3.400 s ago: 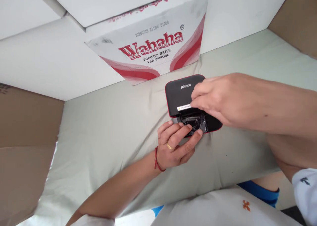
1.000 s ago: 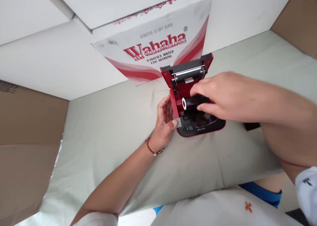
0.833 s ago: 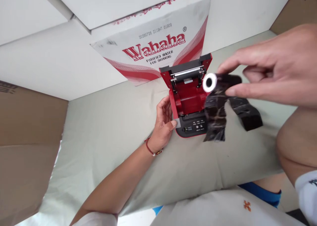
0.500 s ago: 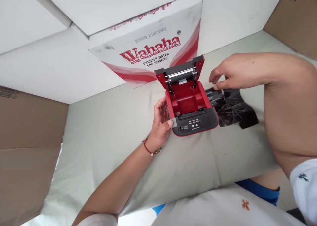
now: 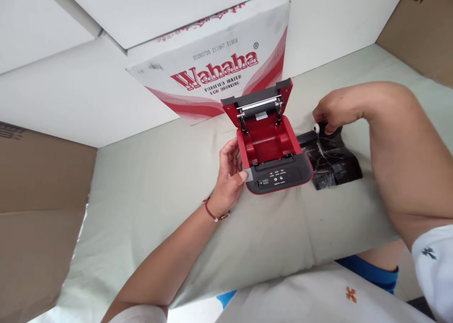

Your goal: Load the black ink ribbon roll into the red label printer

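A small red and black portable receipt printer point(image 5: 271, 146) rests on the cloth with its lid tipped up and its red paper bay bare. My left hand point(image 5: 229, 177) grips its left side, thumb on the grey tab at the front corner. To the printer's right, my right hand point(image 5: 331, 111) has its fingers closed around a small roll point(image 5: 316, 128), whose white end with a dark centre shows. My fingers hide most of the roll. Crumpled black plastic wrapping point(image 5: 334, 165) lies under that hand, against the printer's right side.
A white and red water carton point(image 5: 215, 73) stands close behind the printer. White boxes point(image 5: 88, 92) line the back. Brown cardboard walls point(image 5: 46, 210) rise at the left and far right. Pale green cloth point(image 5: 170, 186) covers the surface, its edge near my body.
My right hand has moved slightly right and closed on the roll, whose white end now shows. The black wrapping has shifted and creased. The left hand and printer have stayed put.
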Motion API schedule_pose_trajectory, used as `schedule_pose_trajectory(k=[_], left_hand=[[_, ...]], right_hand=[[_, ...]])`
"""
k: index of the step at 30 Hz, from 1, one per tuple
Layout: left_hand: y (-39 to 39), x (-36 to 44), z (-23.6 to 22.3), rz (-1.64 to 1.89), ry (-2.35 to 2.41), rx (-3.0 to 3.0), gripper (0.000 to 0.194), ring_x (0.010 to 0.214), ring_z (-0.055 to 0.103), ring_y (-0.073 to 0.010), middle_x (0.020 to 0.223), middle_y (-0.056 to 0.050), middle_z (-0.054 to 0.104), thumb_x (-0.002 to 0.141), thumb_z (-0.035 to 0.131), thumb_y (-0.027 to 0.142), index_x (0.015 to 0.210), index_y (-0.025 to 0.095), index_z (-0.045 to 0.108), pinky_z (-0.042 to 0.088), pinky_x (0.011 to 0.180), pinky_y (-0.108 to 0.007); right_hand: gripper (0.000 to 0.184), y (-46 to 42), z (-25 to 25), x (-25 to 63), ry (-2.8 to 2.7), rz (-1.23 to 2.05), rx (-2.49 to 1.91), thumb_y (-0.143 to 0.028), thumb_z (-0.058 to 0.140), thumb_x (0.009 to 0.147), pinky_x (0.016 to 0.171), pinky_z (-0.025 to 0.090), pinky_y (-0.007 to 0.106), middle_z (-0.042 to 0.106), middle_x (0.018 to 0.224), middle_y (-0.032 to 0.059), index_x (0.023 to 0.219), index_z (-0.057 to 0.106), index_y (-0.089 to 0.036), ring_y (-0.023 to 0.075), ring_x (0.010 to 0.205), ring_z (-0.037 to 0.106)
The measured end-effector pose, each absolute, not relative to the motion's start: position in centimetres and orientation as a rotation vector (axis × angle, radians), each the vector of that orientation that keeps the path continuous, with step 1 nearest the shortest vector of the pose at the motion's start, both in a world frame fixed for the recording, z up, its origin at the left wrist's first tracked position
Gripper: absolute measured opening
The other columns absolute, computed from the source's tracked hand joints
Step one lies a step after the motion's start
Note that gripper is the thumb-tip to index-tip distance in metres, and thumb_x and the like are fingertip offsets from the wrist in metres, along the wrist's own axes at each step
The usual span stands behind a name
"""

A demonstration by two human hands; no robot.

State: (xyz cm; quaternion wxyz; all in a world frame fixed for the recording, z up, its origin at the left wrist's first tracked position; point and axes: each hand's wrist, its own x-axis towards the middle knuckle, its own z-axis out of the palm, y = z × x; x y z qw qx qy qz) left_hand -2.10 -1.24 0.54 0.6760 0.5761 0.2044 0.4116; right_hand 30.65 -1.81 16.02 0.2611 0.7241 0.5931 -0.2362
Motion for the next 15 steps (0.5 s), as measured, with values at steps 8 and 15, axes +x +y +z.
schedule_pose_trajectory(k=[8, 15], left_hand=[[-1.3, -2.1, 0.7, 0.924, 0.472, 1.291, 0.084, 0.174, 0.046, -0.0375, 0.181, -0.008, 0.052, 0.092, 0.093, 0.071, 0.163, 0.042, 0.059, 0.042, 0.144, -0.060], [-1.3, -2.0, 0.6, 0.947, 0.490, 1.299, 0.085, 0.171, 0.050, -0.0360, 0.180, -0.007, 0.054, 0.090, 0.093, 0.073, 0.162, 0.042, 0.061, 0.045, 0.142, -0.058]], right_hand=[[0.039, -4.4, 19.4, 30.1, 1.605, -0.413, 2.064, -0.039, 0.064, 0.113, 0.084, 0.039, 0.040, 0.090, 0.117, 0.0065, 0.121, 0.093, -0.015, 0.0166, 0.117, 0.078], [0.010, -4.8, 18.3, 26.9, 2.086, -0.389, 1.776, -0.024, 0.088, 0.098, 0.071, 0.037, 0.031, 0.085, 0.089, -0.0008, 0.108, 0.090, -0.020, 0.0108, 0.071, 0.067]])
